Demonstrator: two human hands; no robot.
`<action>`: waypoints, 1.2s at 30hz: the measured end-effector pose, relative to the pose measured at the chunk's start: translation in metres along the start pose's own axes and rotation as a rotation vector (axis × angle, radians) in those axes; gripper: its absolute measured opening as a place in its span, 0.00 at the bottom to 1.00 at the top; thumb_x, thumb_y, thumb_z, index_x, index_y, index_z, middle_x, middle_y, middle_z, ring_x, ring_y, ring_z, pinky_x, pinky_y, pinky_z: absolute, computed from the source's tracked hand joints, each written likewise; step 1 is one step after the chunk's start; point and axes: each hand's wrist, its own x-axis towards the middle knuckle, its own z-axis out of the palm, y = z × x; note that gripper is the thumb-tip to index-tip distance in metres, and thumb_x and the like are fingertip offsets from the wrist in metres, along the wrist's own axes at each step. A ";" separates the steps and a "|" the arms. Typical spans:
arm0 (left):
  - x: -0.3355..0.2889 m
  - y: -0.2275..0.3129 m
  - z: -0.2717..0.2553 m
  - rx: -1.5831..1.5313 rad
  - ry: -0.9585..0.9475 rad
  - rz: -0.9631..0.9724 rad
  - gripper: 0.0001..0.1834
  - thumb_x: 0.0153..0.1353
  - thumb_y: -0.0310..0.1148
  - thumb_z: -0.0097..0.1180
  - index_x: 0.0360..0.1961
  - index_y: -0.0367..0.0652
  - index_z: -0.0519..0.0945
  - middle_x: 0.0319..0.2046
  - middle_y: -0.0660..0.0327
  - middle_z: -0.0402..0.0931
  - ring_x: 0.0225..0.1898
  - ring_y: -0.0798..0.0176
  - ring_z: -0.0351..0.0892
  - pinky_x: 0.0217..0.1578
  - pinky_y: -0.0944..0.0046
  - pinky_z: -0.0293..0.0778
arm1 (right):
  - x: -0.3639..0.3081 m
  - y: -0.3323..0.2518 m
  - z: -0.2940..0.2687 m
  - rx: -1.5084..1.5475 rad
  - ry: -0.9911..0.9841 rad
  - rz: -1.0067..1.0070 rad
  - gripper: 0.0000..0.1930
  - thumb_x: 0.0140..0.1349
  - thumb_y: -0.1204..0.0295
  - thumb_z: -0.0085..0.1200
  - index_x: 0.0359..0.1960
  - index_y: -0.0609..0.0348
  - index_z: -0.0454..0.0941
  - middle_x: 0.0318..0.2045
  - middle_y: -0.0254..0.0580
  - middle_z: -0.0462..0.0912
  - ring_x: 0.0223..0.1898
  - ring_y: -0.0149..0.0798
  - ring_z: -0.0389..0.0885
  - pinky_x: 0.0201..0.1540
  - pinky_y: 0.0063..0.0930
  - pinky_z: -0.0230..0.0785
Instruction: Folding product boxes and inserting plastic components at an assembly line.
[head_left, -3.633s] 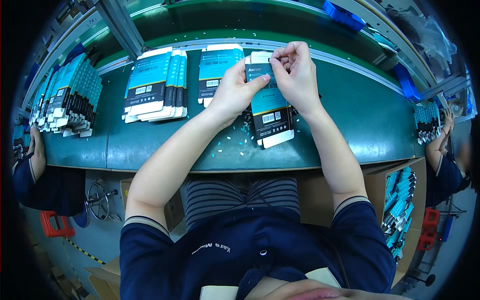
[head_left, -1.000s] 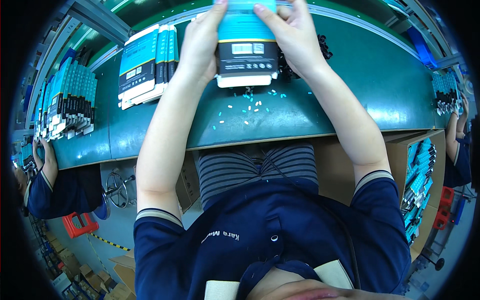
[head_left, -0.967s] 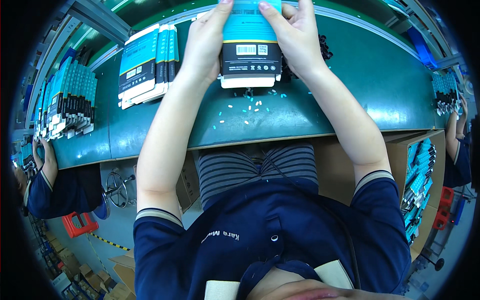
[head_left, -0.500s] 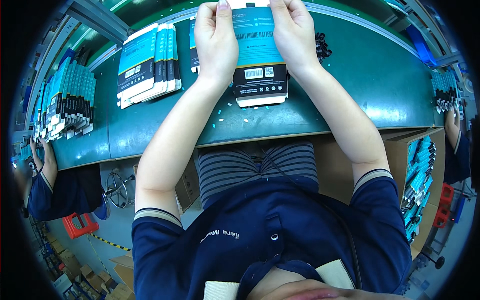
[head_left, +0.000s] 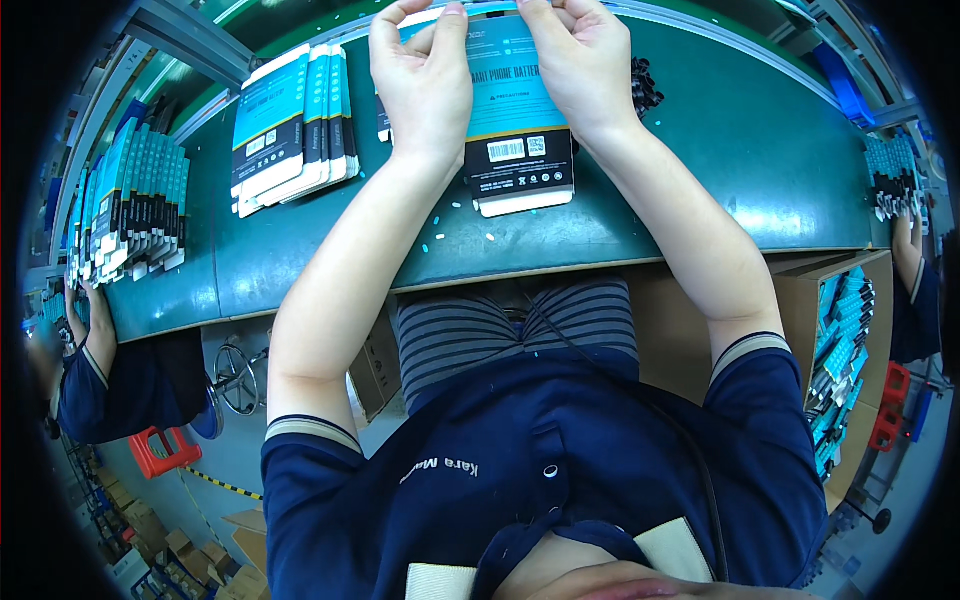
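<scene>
A flat teal-and-black cardboard battery box (head_left: 515, 110) lies in front of me, its black end towards me and a pale flap along that near edge. My left hand (head_left: 425, 85) is at its far left corner, thumb and bent fingers closed on the far end. On the opposite corner my right hand (head_left: 582, 75) pinches the same end between thumb and fingers. The upper picture edge cuts off some fingertips, so the far flap shows only in part. Beside my left wrist, another teal-and-black box (head_left: 384, 118) peeks out, mostly hidden.
Left on the green bench (head_left: 700, 190) stands a short row of similar boxes (head_left: 290, 125); a longer row (head_left: 135, 205) is beyond. Small black parts (head_left: 645, 88) lie past my right hand. An open carton (head_left: 872, 400) of teal packages stands low right. Co-workers' arms (head_left: 98, 325) show at both sides.
My left hand has shifted slightly left, its fingers more spread from the thumb. My right hand has turned a little inward at the box's far end. The box has barely moved.
</scene>
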 end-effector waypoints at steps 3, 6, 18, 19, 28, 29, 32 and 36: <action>0.004 -0.005 0.001 0.002 0.038 -0.008 0.01 0.65 0.25 0.50 0.36 0.41 0.71 0.25 0.67 0.73 0.26 0.77 0.69 0.28 0.76 0.64 | 0.001 0.008 -0.006 -0.008 0.033 -0.017 0.07 0.65 0.72 0.53 0.33 0.62 0.71 0.22 0.30 0.77 0.20 0.18 0.68 0.22 0.14 0.60; 0.005 -0.009 -0.002 -0.059 0.012 0.043 0.04 0.64 0.25 0.52 0.32 0.42 0.70 0.25 0.67 0.72 0.27 0.78 0.69 0.28 0.76 0.64 | -0.002 0.005 0.000 -0.111 0.118 0.012 0.09 0.63 0.72 0.56 0.32 0.60 0.68 0.20 0.29 0.74 0.19 0.17 0.66 0.21 0.13 0.58; 0.033 0.003 -0.031 0.004 0.094 -0.035 0.10 0.64 0.35 0.56 0.39 0.44 0.69 0.30 0.65 0.72 0.26 0.75 0.68 0.27 0.75 0.64 | 0.020 -0.042 -0.029 -0.077 -0.440 0.453 0.18 0.59 0.80 0.53 0.52 0.68 0.69 0.43 0.47 0.79 0.40 0.33 0.79 0.41 0.27 0.74; 0.033 0.013 -0.030 0.175 0.097 -0.031 0.15 0.63 0.38 0.57 0.43 0.44 0.68 0.31 0.65 0.72 0.26 0.75 0.67 0.26 0.73 0.64 | 0.029 -0.050 -0.043 -0.116 -0.319 0.378 0.18 0.60 0.80 0.51 0.53 0.68 0.69 0.43 0.45 0.80 0.39 0.34 0.80 0.42 0.28 0.74; 0.029 0.015 -0.029 1.390 -0.273 0.156 0.44 0.53 0.47 0.61 0.63 0.30 0.57 0.56 0.33 0.63 0.58 0.37 0.64 0.59 0.52 0.62 | 0.101 -0.019 -0.305 -1.665 0.217 0.437 0.26 0.59 0.66 0.54 0.59 0.59 0.70 0.49 0.50 0.79 0.47 0.41 0.80 0.50 0.32 0.69; 0.024 0.017 -0.039 1.427 -0.242 0.204 0.46 0.50 0.46 0.64 0.63 0.31 0.57 0.56 0.35 0.64 0.57 0.38 0.65 0.59 0.52 0.63 | 0.095 -0.021 -0.249 -1.770 0.197 0.495 0.25 0.58 0.66 0.55 0.58 0.56 0.71 0.49 0.49 0.79 0.48 0.39 0.79 0.51 0.30 0.69; 0.029 0.017 -0.041 1.431 -0.293 0.171 0.46 0.49 0.44 0.66 0.63 0.31 0.58 0.56 0.35 0.64 0.58 0.39 0.64 0.59 0.53 0.63 | 0.078 -0.032 -0.205 -1.700 0.005 0.309 0.22 0.56 0.69 0.56 0.55 0.54 0.74 0.48 0.44 0.79 0.48 0.36 0.78 0.52 0.26 0.67; 0.033 0.013 -0.046 1.424 -0.282 0.126 0.46 0.46 0.42 0.68 0.62 0.31 0.59 0.56 0.36 0.64 0.59 0.40 0.63 0.59 0.53 0.63 | 0.035 -0.066 -0.121 -1.380 -0.515 0.151 0.13 0.58 0.79 0.47 0.43 0.67 0.79 0.35 0.43 0.84 0.36 0.35 0.80 0.41 0.28 0.72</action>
